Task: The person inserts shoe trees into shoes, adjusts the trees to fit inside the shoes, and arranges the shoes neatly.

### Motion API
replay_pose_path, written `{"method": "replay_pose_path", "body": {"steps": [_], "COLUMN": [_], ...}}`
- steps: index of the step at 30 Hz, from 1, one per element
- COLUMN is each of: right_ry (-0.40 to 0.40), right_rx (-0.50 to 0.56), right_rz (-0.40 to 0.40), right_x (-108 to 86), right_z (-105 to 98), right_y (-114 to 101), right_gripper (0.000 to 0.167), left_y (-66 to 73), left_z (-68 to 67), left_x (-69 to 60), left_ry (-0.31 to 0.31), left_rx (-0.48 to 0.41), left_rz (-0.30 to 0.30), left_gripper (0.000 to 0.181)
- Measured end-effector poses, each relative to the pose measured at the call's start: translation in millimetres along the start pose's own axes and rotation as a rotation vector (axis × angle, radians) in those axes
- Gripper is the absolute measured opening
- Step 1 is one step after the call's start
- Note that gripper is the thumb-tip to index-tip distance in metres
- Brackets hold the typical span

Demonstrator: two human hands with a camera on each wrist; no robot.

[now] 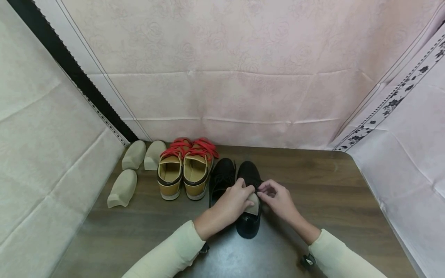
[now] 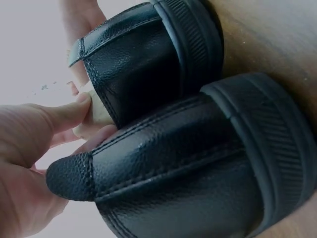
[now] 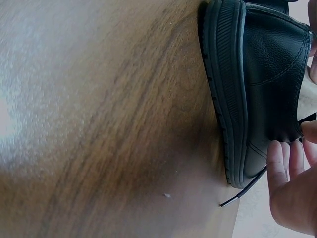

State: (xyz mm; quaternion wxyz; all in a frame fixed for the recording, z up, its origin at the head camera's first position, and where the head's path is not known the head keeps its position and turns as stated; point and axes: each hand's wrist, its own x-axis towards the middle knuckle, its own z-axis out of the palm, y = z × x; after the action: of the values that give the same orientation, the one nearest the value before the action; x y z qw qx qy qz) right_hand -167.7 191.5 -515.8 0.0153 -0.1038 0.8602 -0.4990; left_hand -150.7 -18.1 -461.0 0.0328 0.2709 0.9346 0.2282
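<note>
A black leather lace-up shoe (image 1: pixel 248 226) stands heel toward me, a cream shoe insert (image 1: pixel 253 206) filling its opening. My left hand (image 1: pixel 231 204) reaches over it and, in the left wrist view, pinches the insert (image 2: pixel 96 116) between thumb and fingers. At the right edge of the opening, my right hand (image 1: pixel 278 199) pinches the shoe's upper beside the laces. A loose lace end (image 3: pixel 242 191) hangs down by that hand in the right wrist view. The other black shoe (image 1: pixel 222 175) stands alongside, partly hidden by my left hand.
Tan shoes (image 1: pixel 170 193) with red laces stand to the left of the black pair. Three cream shoe inserts (image 1: pixel 123 189) lie farther left. A wooden surface (image 1: pixel 313 173) carries everything, with pale patterned sheets (image 1: pixel 226 96) at the back and sides.
</note>
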Motion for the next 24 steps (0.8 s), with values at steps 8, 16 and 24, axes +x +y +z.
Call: {"method": "replay_pose_path", "body": {"steps": [8,16,24], "right_ry": [0.005,0.005,0.007], "right_rx": [0.0,0.003,0.044], "right_rz": [0.004,0.001,-0.012], "right_x": [-0.6,-1.4,-2.0], "right_z": [-0.8,1.1,1.8], "right_y": [-0.4,1.7,3.5], "right_gripper": [0.014,0.014,0.013], "left_y": [3.2,3.7,-2.6], "left_z": [1.6,5.8,4.4], "left_x": [-2.7,-4.9,-6.2], "left_ry": [0.011,0.024,0.054], "left_rx": [0.047,0.077,0.072], "left_rz": [0.031,0.035,0.097], "left_gripper": [0.029,0.029,0.022]}}
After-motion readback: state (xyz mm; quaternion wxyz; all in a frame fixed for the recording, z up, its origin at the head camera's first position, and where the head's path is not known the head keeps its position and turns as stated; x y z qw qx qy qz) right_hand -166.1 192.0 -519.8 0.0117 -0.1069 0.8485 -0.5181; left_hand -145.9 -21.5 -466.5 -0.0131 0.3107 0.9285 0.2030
